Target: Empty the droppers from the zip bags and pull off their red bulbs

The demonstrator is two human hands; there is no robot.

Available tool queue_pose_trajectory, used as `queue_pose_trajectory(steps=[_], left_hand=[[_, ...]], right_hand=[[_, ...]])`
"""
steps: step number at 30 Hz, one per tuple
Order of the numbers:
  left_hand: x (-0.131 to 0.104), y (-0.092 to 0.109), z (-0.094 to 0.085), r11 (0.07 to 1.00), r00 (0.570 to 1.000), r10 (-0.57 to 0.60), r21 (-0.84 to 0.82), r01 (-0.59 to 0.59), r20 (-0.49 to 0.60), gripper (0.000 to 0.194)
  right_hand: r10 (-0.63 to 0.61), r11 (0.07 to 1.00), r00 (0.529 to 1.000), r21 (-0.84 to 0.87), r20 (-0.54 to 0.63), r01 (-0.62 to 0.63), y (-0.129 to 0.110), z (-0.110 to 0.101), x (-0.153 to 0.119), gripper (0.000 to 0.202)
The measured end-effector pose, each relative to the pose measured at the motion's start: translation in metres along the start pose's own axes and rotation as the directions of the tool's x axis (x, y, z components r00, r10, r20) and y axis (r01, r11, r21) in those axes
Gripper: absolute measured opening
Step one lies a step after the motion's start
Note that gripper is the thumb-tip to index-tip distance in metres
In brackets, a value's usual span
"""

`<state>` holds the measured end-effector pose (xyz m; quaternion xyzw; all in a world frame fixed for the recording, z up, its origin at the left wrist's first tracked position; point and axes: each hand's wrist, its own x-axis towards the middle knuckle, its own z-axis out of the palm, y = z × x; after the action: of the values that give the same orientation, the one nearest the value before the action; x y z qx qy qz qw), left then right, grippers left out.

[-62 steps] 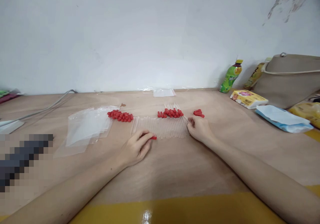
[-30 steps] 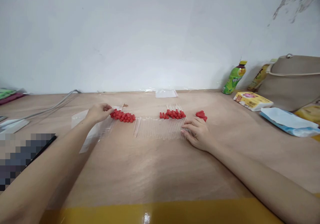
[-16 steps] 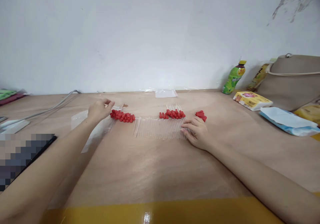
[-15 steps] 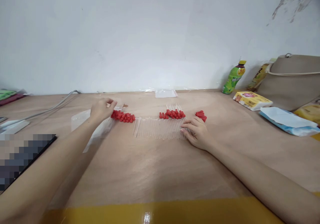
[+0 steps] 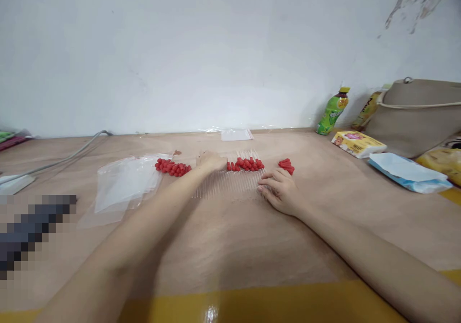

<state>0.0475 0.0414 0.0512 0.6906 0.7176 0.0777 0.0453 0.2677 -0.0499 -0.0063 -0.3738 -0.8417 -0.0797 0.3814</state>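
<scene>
Thin clear plastic tubes (image 5: 230, 186) lie side by side in a row on the table. Behind the row's right part is a cluster of small red rubber-like caps (image 5: 251, 163), close to more clear tubes (image 5: 247, 153). My left hand (image 5: 213, 161) is over the back of the row, left of that cluster, its fingers blurred and partly hidden. A longer heap of red caps (image 5: 173, 167) lies to its left. At the right end of the row rests my right hand (image 5: 283, 191), fingers loosely bent and apart. Just beyond it sits a small red bunch (image 5: 286, 165).
Clear plastic bags (image 5: 126, 181) lie at the left, near a grey cable (image 5: 77, 149). To the right stand a green bottle (image 5: 332, 112), a yellow tissue pack (image 5: 358, 144), a blue-and-white packet (image 5: 408, 172) and a beige bag (image 5: 414, 116). A white wall (image 5: 201, 54) bounds the back.
My left hand has moved right, from the left heap of red caps to the back of the tube row, uncovering the plastic bags. My right hand stays nearly in place. The view has shifted slightly.
</scene>
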Motion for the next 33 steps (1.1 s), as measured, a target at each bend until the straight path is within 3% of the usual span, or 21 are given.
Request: queue_pose_trajectory(steps=[5, 11, 16, 21, 27, 30, 33], left_hand=[[0.017, 0.008, 0.007, 0.996, 0.991, -0.093, 0.009, 0.093, 0.100, 0.038], [0.018, 0.015, 0.003, 0.995, 0.973, -0.094, -0.024, 0.101, 0.209, 0.021], [0.011, 0.015, -0.009, 0.992, 0.970, -0.076, -0.085, 0.098, 0.232, 0.015], [-0.005, -0.001, -0.029, 0.979, 0.977, -0.031, -0.189, 0.072, 0.210, 0.022], [-0.053, -0.031, -0.036, 0.934, 0.972, 0.142, -0.350, -0.069, 0.188, 0.030], [-0.083, -0.035, -0.029, 0.860, 0.904, 0.363, -0.454, -0.233, 0.224, 0.032], [-0.105, -0.029, -0.022, 0.802, 0.852, 0.492, -0.476, -0.362, 0.181, 0.032]], right_hand=[[-0.002, 1.000, 1.000, 0.004, 0.002, 0.002, -0.001, 0.000, 0.001, 0.016], [0.003, 1.000, 1.000, 0.003, 0.008, -0.003, -0.001, 0.000, 0.001, 0.017], [-0.006, 1.000, 1.000, 0.008, -0.018, 0.006, -0.002, 0.000, 0.001, 0.015], [-0.017, 1.000, 0.999, 0.005, -0.032, 0.018, 0.000, 0.002, 0.000, 0.016], [-0.032, 0.999, 0.991, -0.031, -0.127, 0.029, -0.006, 0.004, 0.004, 0.022], [-0.065, 0.988, 0.993, -0.144, -0.103, 0.050, -0.017, 0.002, 0.014, 0.040], [-0.192, 0.953, 0.981, -0.242, -0.009, 0.184, -0.026, 0.003, 0.022, 0.040]])
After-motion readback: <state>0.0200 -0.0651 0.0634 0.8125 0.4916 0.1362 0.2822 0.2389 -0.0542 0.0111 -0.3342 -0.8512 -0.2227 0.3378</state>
